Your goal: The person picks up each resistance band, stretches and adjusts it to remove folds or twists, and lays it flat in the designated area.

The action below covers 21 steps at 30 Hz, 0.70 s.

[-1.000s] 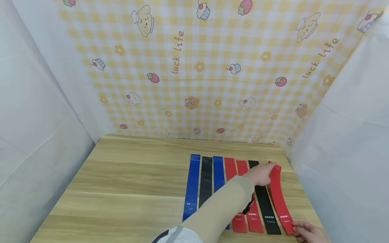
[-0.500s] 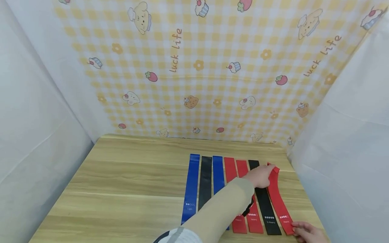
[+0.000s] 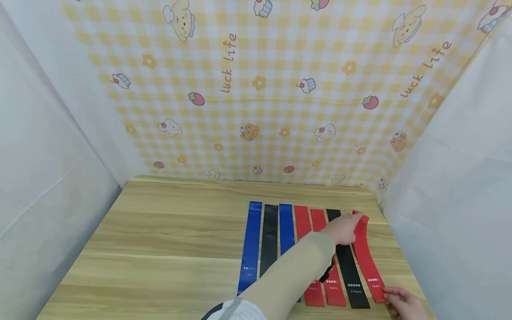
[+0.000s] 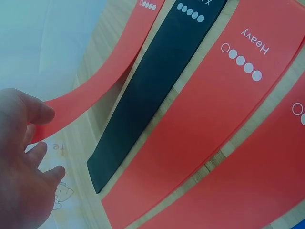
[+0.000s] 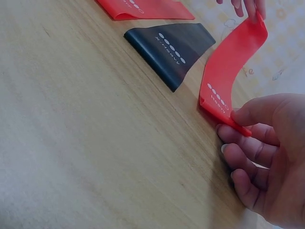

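Observation:
A red resistance band [image 3: 364,253] marked "Heavy" stretches between both hands at the right end of a row. My left hand [image 3: 340,229] reaches across the row and pinches its far end between thumb and fingers. In the left wrist view, that end of the band [image 4: 71,110] curves up off the table. My right hand [image 3: 405,304] pinches the near corner of the same band; in the right wrist view the thumb lies on top, with fingers beneath [image 5: 248,148]. Beside it lies a black "X-Heavy" band [image 3: 353,280], flat on the wood.
Further left in the row are two red bands [image 4: 200,114], a blue band [image 3: 286,226], a black band [image 3: 270,235] and another blue band [image 3: 251,249]. My left sleeve [image 3: 292,271] covers parts of them. White cloth [image 3: 460,186] borders the wooden table [image 3: 160,231] on the right.
The held red band's far end dipped slightly, then rose again. Its near end is now a little higher, with my right hand still on it. The other bands lie as before.

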Each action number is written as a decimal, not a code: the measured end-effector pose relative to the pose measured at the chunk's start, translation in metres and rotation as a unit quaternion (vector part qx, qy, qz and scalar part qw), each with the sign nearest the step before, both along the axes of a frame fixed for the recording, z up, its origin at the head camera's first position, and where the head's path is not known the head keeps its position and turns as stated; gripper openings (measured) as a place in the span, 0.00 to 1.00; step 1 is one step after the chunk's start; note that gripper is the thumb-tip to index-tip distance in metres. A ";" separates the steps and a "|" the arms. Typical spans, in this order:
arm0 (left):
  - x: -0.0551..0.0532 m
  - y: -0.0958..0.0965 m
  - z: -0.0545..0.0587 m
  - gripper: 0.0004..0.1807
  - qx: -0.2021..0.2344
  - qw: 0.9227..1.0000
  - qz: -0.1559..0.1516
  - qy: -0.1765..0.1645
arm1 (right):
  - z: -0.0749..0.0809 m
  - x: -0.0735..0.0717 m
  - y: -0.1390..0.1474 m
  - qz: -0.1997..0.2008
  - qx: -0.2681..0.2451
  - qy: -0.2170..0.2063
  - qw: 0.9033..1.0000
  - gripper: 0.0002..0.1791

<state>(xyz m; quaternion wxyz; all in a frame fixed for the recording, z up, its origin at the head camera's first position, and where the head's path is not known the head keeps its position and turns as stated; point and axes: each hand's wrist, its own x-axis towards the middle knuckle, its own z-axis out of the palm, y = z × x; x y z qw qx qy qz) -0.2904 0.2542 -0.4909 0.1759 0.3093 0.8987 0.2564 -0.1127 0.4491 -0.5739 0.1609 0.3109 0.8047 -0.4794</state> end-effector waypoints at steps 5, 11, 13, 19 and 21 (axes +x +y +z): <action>-0.002 0.002 -0.002 0.40 0.001 1.000 -0.004 0.001 | -0.001 0.002 -0.001 -0.010 0.005 0.004 1.000 0.27; -0.003 0.003 -0.003 0.40 -0.002 1.000 -0.003 0.002 | -0.002 0.000 -0.001 -0.009 0.014 0.004 1.000 0.27; -0.004 0.003 -0.003 0.40 -0.002 1.000 -0.007 0.000 | -0.003 0.000 -0.001 -0.009 0.010 0.004 1.000 0.26; -0.008 0.005 -0.010 0.39 -0.007 1.000 -0.013 0.003 | -0.003 0.001 0.000 0.003 0.005 0.011 1.000 0.23; -0.009 0.006 -0.012 0.39 -0.013 1.000 -0.015 0.002 | -0.003 0.002 -0.001 0.009 0.008 0.011 1.000 0.22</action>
